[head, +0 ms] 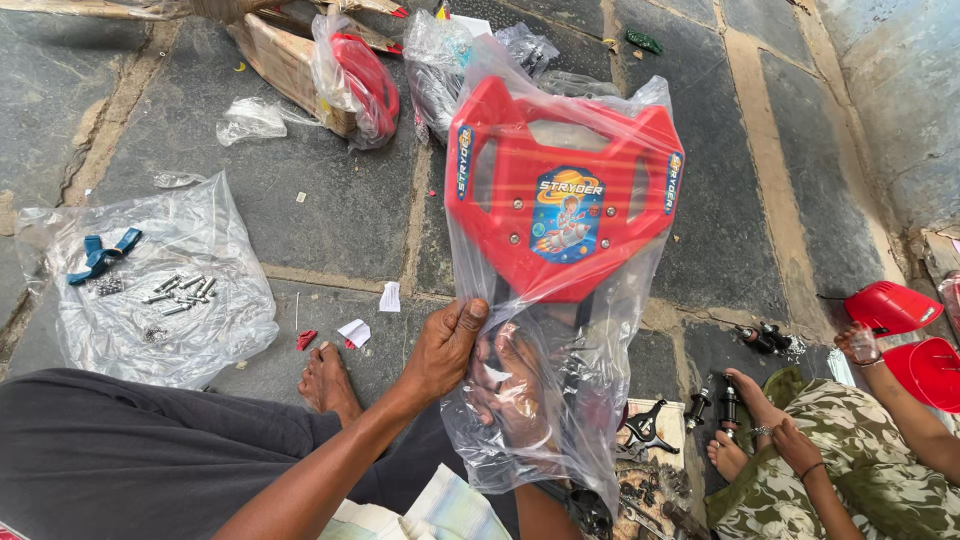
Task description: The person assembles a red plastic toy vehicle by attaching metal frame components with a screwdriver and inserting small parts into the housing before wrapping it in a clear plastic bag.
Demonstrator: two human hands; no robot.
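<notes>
While the left hand [443,350] pinches the clear plastic bag [545,400] from outside, the right hand [515,395] is inside it.

Left fingers are curled tight on the bag's edge, thumb on top; right fingers, seen through the film, look loosely bent, and I cannot tell what they grip. The bag holds a red plastic panel with a round sticker [565,190], raised upright above the stone floor [340,200]. Near the floor's left edge, screws [180,292] lie on a plastic sheet [215,320]. Another person's hand [860,345] is at the right edge.
</notes>
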